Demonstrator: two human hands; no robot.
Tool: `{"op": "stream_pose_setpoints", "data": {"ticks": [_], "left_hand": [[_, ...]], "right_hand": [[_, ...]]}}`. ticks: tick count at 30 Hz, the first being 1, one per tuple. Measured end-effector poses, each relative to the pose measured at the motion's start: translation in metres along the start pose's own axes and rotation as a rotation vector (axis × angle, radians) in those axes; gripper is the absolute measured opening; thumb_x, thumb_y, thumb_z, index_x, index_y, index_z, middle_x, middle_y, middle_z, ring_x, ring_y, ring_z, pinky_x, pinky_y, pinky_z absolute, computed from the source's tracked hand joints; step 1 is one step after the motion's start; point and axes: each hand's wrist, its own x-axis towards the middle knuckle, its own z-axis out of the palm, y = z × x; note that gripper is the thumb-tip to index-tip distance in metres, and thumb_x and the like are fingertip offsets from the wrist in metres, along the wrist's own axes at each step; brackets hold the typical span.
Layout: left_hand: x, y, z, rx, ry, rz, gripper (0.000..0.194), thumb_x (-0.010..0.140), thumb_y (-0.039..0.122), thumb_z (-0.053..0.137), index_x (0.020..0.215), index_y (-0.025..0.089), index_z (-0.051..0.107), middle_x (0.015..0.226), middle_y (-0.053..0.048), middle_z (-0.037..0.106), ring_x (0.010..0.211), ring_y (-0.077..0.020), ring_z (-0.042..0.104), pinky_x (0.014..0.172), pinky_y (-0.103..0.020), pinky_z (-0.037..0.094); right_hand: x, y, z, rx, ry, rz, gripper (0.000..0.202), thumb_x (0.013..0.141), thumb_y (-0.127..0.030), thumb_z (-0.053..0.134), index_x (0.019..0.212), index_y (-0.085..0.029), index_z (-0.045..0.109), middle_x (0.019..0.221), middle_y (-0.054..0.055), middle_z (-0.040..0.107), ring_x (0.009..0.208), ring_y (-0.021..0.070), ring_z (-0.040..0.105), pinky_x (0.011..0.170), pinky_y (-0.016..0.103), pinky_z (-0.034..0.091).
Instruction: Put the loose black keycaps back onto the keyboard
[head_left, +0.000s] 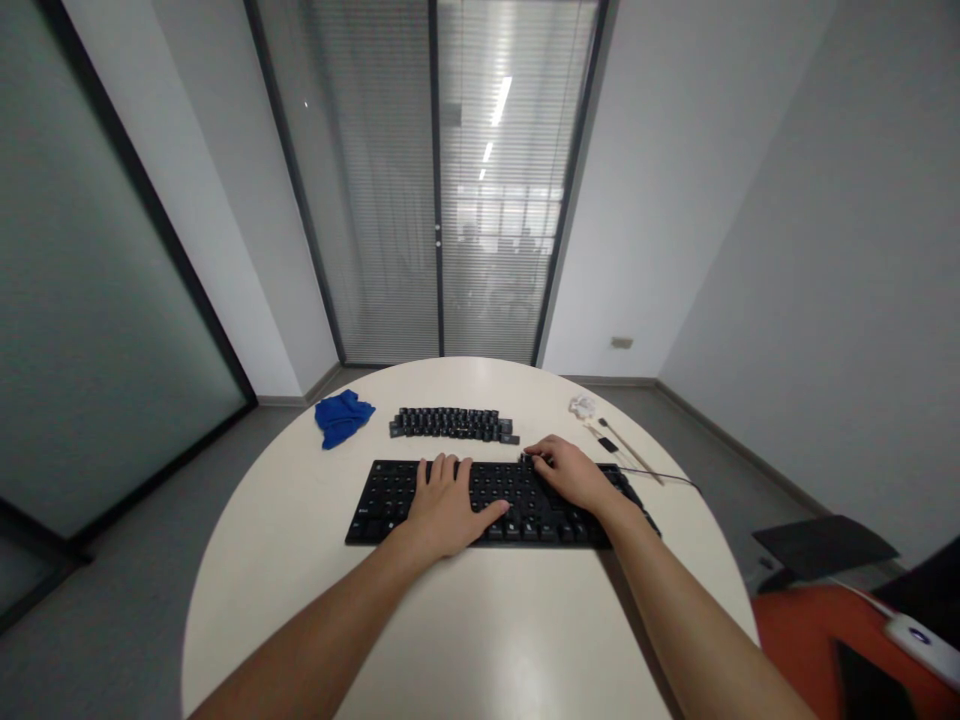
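A black keyboard (487, 500) lies across the round table, many of its key positions bare of caps. My left hand (446, 510) rests flat on its left-centre part, fingers spread and thumb out to the right. Above the keyboard's far edge, right of centre, my right hand (566, 470) is closed, thumb and forefinger pinched together on a small dark piece that looks like a keycap (524, 457). Just beyond the keyboard, loose black keycaps (450, 423) stand in close rows.
The round white table (300, 600) carries a crumpled blue cloth (343, 415) at far left. At far right are a crumpled white wad (581, 406), a thin brush (634, 452) and a small black-ended tool (607, 444). An orange chair (802, 640) stands at the right.
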Motion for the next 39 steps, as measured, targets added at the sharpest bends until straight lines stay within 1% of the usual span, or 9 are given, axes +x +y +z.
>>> {"op": "stream_pose_setpoints", "data": {"ticks": [8, 15, 19, 22, 26, 28, 32, 36, 39], "left_hand": [[0.001, -0.002, 0.002, 0.007, 0.000, 0.004, 0.090, 0.086, 0.079, 0.036, 0.144, 0.011, 0.045, 0.149, -0.022, 0.044, 0.142, -0.0386, 0.033, 0.119, -0.058, 0.015], [0.002, -0.004, 0.006, 0.034, 0.009, 0.010, 0.091, 0.085, 0.079, 0.034, 0.144, 0.011, 0.045, 0.149, -0.022, 0.044, 0.142, -0.0379, 0.033, 0.119, -0.058, 0.016], [0.002, -0.003, 0.004, 0.034, -0.003, 0.002, 0.092, 0.085, 0.080, 0.033, 0.145, 0.011, 0.044, 0.149, -0.022, 0.044, 0.142, -0.0383, 0.033, 0.120, -0.057, 0.015], [0.002, -0.003, 0.003, 0.025, -0.011, 0.005, 0.093, 0.085, 0.080, 0.033, 0.144, 0.010, 0.045, 0.149, -0.022, 0.044, 0.142, -0.0390, 0.033, 0.120, -0.057, 0.015], [0.003, -0.005, 0.003, 0.007, -0.018, 0.014, 0.092, 0.084, 0.081, 0.032, 0.145, 0.012, 0.043, 0.150, -0.020, 0.043, 0.143, -0.0394, 0.031, 0.119, -0.058, 0.014], [0.004, -0.007, 0.004, -0.001, -0.024, 0.019, 0.092, 0.083, 0.081, 0.032, 0.144, 0.013, 0.043, 0.149, -0.020, 0.045, 0.142, -0.0390, 0.032, 0.119, -0.057, 0.014], [0.007, -0.013, 0.002, -0.011, -0.054, 0.004, 0.094, 0.082, 0.082, 0.035, 0.145, 0.013, 0.043, 0.148, -0.020, 0.045, 0.143, -0.0371, 0.032, 0.120, -0.055, 0.015], [0.010, -0.020, 0.002, -0.015, -0.085, -0.023, 0.098, 0.080, 0.084, 0.035, 0.147, 0.012, 0.040, 0.151, -0.020, 0.042, 0.144, -0.0365, 0.030, 0.120, -0.054, 0.014], [0.011, -0.021, 0.003, -0.019, -0.082, -0.017, 0.099, 0.079, 0.084, 0.034, 0.147, 0.012, 0.040, 0.150, -0.020, 0.043, 0.144, -0.0369, 0.031, 0.120, -0.055, 0.014]], "right_hand": [[0.000, -0.006, -0.002, 0.042, -0.007, 0.039, 0.025, 0.091, -0.025, 0.051, 0.104, -0.019, 0.071, 0.105, 0.008, 0.074, 0.102, 0.0254, 0.067, 0.094, 0.036, 0.048], [0.000, 0.007, 0.001, 0.185, -0.006, 0.016, 0.018, 0.090, -0.026, 0.054, 0.101, -0.020, 0.066, 0.097, 0.007, 0.073, 0.089, 0.0219, 0.067, 0.084, 0.034, 0.050], [-0.006, 0.003, -0.010, 0.359, 0.002, -0.056, 0.021, 0.087, -0.028, 0.060, 0.105, -0.020, 0.065, 0.105, 0.007, 0.072, 0.099, 0.0218, 0.066, 0.091, 0.036, 0.049], [-0.012, -0.009, -0.023, 0.452, -0.064, -0.084, 0.026, 0.085, -0.029, 0.064, 0.109, -0.019, 0.066, 0.109, 0.008, 0.072, 0.103, 0.0225, 0.066, 0.093, 0.037, 0.049], [-0.018, -0.026, -0.036, 0.419, -0.180, -0.129, 0.023, 0.083, -0.029, 0.067, 0.104, -0.020, 0.071, 0.106, 0.007, 0.073, 0.101, 0.0225, 0.065, 0.095, 0.038, 0.048], [-0.020, -0.032, -0.037, 0.454, -0.222, -0.146, 0.024, 0.081, -0.027, 0.068, 0.104, -0.019, 0.071, 0.106, 0.007, 0.073, 0.101, 0.0223, 0.066, 0.095, 0.038, 0.048], [-0.021, -0.035, -0.034, 0.477, -0.255, -0.165, 0.027, 0.078, -0.024, 0.071, 0.105, -0.018, 0.072, 0.108, 0.008, 0.074, 0.101, 0.0224, 0.066, 0.094, 0.037, 0.049], [-0.022, -0.035, -0.030, 0.400, -0.305, -0.166, 0.031, 0.078, -0.024, 0.071, 0.108, -0.019, 0.073, 0.102, 0.006, 0.075, 0.092, 0.0207, 0.065, 0.087, 0.034, 0.051], [-0.023, -0.038, -0.028, 0.284, -0.288, -0.171, 0.036, 0.078, -0.020, 0.068, 0.113, -0.021, 0.072, 0.101, 0.005, 0.074, 0.083, 0.0185, 0.063, 0.079, 0.031, 0.051]]}}
